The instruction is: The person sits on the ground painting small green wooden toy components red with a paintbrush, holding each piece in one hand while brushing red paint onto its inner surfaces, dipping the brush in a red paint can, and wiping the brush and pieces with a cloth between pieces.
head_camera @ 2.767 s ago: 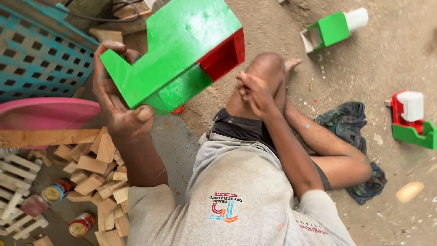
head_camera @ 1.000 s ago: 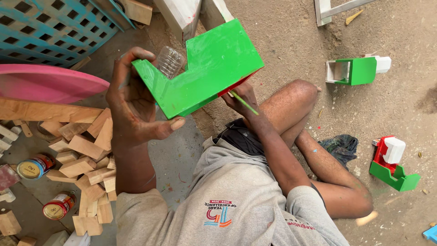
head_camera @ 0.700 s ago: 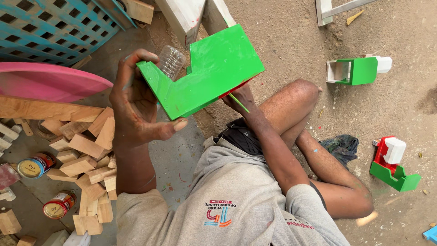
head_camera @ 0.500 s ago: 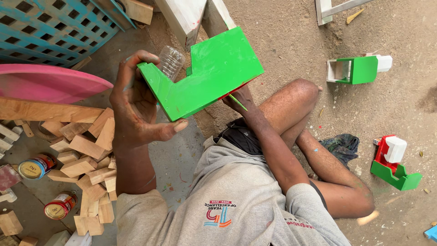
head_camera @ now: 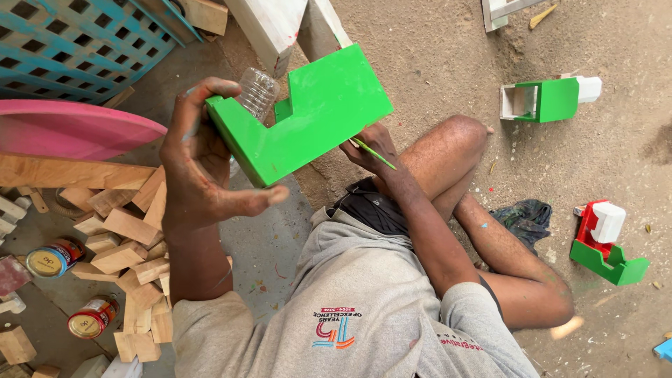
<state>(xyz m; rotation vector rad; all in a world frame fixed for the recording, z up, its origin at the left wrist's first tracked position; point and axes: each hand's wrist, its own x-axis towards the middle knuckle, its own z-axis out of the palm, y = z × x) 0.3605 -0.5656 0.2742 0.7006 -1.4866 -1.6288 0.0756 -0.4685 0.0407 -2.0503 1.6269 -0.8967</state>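
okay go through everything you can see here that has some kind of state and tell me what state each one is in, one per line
left hand: gripping the green piece, raised
green L-shaped wooden piece: painted, held tilted off the ground
right hand: pinching a thin green stick
thin green stick: held against the piece's lower edge
clear plastic bottle: upright, looks empty
paint tins: lids on, lying among wood blocks
green-and-white box: on its side, open end showing

Sandy dirt floor (head_camera: 448,63) under me, dusty, scattered with small chips. Far left, a blue lattice crate (head_camera: 63,42) with a pink board (head_camera: 63,129) just below it. Heap of bare wood blocks (head_camera: 126,238) on my left; two paint tins (head_camera: 70,287) beside them. Dark rag (head_camera: 525,217) on the right. Flat, even daylight.
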